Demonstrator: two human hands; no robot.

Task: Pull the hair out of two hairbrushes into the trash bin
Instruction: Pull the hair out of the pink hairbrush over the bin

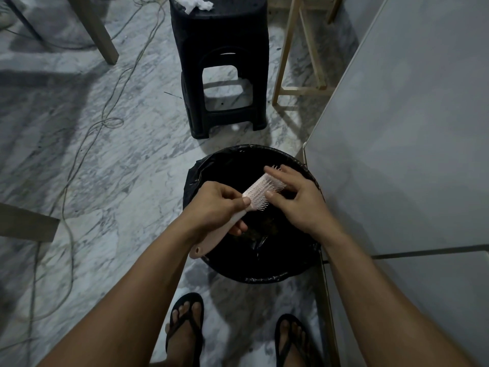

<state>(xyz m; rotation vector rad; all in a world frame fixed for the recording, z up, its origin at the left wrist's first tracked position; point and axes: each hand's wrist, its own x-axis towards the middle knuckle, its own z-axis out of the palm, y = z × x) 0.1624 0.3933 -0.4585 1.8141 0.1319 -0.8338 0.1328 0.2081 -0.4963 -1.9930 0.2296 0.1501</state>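
Note:
A pale pink hairbrush (258,190) with white bristles is held over the round trash bin (288,271), which is lined with a black bag. My left hand (215,205) is shut on the brush's handle, whose end sticks out below my wrist. My right hand (299,202) rests on the bristle head, thumb and fingers pinching at the bristles on its right side. Whether hair is between those fingers is too small to tell. Only this one brush is in view.
A black plastic stool (222,62) with crumpled white tissue (197,3) on top stands behind the bin. A grey cabinet (410,128) runs along the right. Cables (87,133) trail over the marble floor at left. A wooden frame (288,51) stands at back right. My feet in flip-flops are below.

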